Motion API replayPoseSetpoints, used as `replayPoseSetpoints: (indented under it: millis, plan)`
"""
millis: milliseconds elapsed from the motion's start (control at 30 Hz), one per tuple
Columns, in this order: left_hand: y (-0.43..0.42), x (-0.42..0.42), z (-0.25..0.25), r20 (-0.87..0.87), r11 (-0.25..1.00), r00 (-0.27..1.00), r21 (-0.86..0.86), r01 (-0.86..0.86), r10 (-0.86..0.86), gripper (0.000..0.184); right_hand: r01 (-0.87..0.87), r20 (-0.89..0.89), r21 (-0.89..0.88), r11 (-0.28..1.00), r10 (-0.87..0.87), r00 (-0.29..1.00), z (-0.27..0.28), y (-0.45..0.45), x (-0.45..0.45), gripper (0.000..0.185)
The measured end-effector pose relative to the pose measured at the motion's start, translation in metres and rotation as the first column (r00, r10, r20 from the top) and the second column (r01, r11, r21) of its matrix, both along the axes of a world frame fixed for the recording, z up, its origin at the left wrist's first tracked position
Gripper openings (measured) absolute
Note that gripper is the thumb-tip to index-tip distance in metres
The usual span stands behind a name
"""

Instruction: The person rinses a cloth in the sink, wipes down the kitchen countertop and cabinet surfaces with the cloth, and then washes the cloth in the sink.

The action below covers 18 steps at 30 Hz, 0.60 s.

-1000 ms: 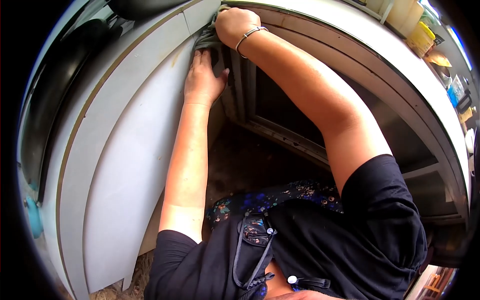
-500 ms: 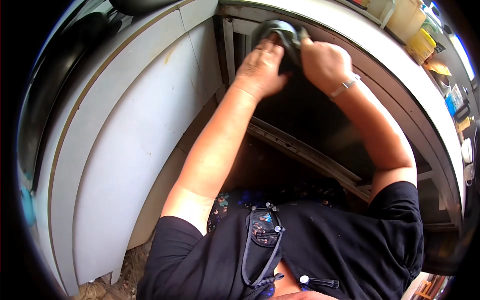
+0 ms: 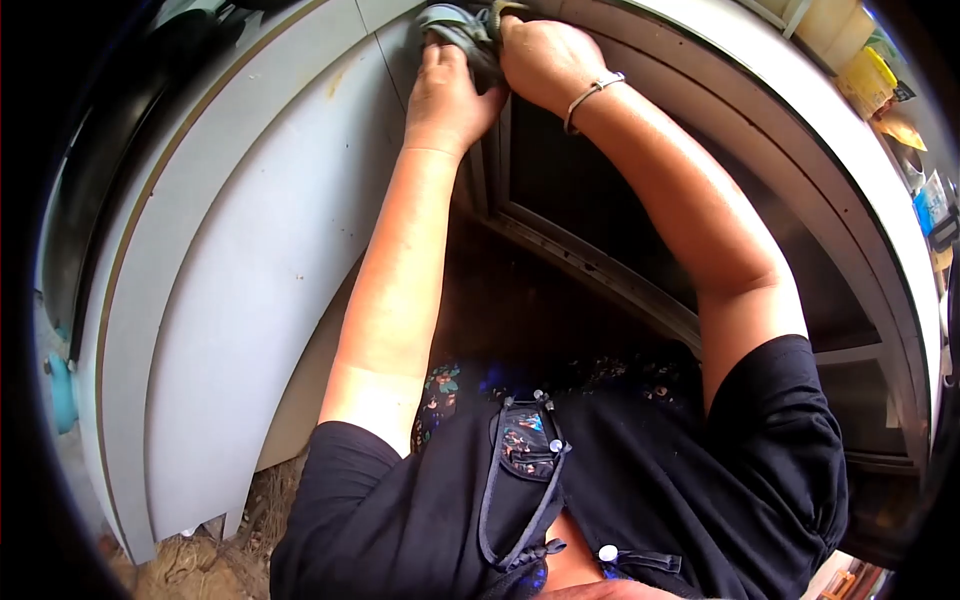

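On a cloth (image 3: 455, 24), both hands (image 3: 445, 105) (image 3: 550, 62) close together, right elbow (image 3: 748, 282) bent.

We see white panel (image 3: 270, 260) on left, bowed by lens, brown trim line (image 3: 155, 185) along its border, yellowish stain (image 3: 335, 85) near top. On right, cabinet (image 3: 590, 195): worn pale frame, dark inset panels, material unclear. White desk (image 3: 840, 135) runs above it, brightly lit. Floor (image 3: 520, 300) between, deep in shadow; rough tan ground (image 3: 200, 570) at lower left. Dark shape (image 3: 100, 220) far left, we can't identify.
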<state>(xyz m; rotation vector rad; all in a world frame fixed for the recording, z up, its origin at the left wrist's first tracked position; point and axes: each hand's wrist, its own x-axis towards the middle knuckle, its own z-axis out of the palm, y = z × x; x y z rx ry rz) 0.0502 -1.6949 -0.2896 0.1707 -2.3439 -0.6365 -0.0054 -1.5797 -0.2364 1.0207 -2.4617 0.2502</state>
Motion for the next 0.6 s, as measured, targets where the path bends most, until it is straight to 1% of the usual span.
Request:
replayPoseSetpoints:
  millis: [33,67,100,133,167,200,267,300,333,400,433,467,500,533,567,600]
  plan:
    - [-0.003,0.0,-0.01,-0.073,0.999,0.997,0.003,-0.037,0.037,0.065,-0.051,0.071,-0.041,0.998,0.054,0.996,-0.01,-0.004,0.0,0.026]
    - [-0.005,0.0,-0.022,-0.145,0.997,0.987,0.008,-0.072,0.073,0.064,-0.09,0.14,-0.12,0.989,0.107,0.984,-0.021,-0.007,0.003,0.027]
    - [-0.008,0.002,-0.034,-0.134,0.996,0.987,0.019,-0.083,0.085,0.064,-0.135,0.227,-0.145,0.98,0.166,0.96,-0.033,-0.011,0.003,0.029]
    - [-0.011,0.004,-0.044,-0.127,0.996,0.987,0.027,-0.091,0.094,0.063,-0.174,0.307,-0.176,0.969,0.222,0.925,-0.045,-0.014,0.001,0.031]
    - [-0.015,0.005,-0.053,-0.201,0.996,0.976,-0.01,-0.085,0.081,0.062,-0.161,0.399,-0.292,0.943,0.273,0.875,-0.059,-0.017,0.002,0.034]
    - [-0.018,0.006,-0.062,-0.236,0.998,0.97,-0.015,-0.065,0.059,0.058,-0.17,0.492,-0.352,0.92,0.337,0.803,-0.072,-0.019,0.001,0.037]
    - [-0.03,0.004,-0.077,-0.242,0.996,0.969,-0.067,-0.059,0.041,0.053,-0.173,0.509,-0.547,0.819,0.489,0.708,-0.101,-0.02,0.002,0.038]
    - [-0.031,0.009,-0.077,-0.223,0.998,0.974,-0.043,-0.038,0.028,0.053,-0.152,0.538,-0.595,0.789,0.532,0.654,-0.104,-0.021,0.008,0.042]
    - [-0.034,0.009,-0.071,-0.222,0.998,0.975,-0.049,-0.04,0.028,0.053,-0.147,0.493,-0.673,0.725,0.588,0.641,-0.107,-0.019,0.017,0.052]
    - [-0.047,0.005,-0.064,-0.364,0.937,0.931,-0.322,-0.134,0.008,0.057,-0.138,0.469,-0.741,0.657,0.654,0.594,-0.111,-0.025,0.022,0.061]
    - [-0.056,0.0,-0.056,-0.389,0.895,0.921,-0.416,-0.16,-0.016,0.055,-0.147,0.427,-0.78,0.608,0.689,0.585,-0.112,-0.032,0.022,0.064]
    - [-0.064,-0.004,-0.051,-0.372,0.872,0.928,-0.451,-0.188,0.008,0.047,-0.157,0.381,-0.814,0.559,0.719,0.581,-0.111,-0.041,0.02,0.066]
    - [-0.066,-0.001,-0.039,-0.335,0.818,0.941,-0.529,-0.227,0.044,0.046,-0.191,0.326,-0.827,0.528,0.729,0.602,-0.11,-0.051,0.017,0.061]
    - [-0.07,0.001,-0.03,-0.308,0.753,0.948,-0.603,-0.263,0.085,0.045,-0.192,0.322,-0.83,0.523,0.731,0.601,-0.111,-0.062,0.01,0.061]
    - [-0.074,0.0,-0.03,-0.223,0.707,0.964,-0.659,-0.258,0.145,0.042,-0.185,0.33,-0.838,0.513,0.747,0.577,-0.112,-0.073,0.002,0.057]
    - [-0.074,0.0,-0.027,-0.221,0.702,0.965,-0.664,-0.256,0.144,0.042,-0.177,0.339,-0.846,0.503,0.764,0.55,-0.109,-0.079,0.001,0.053]
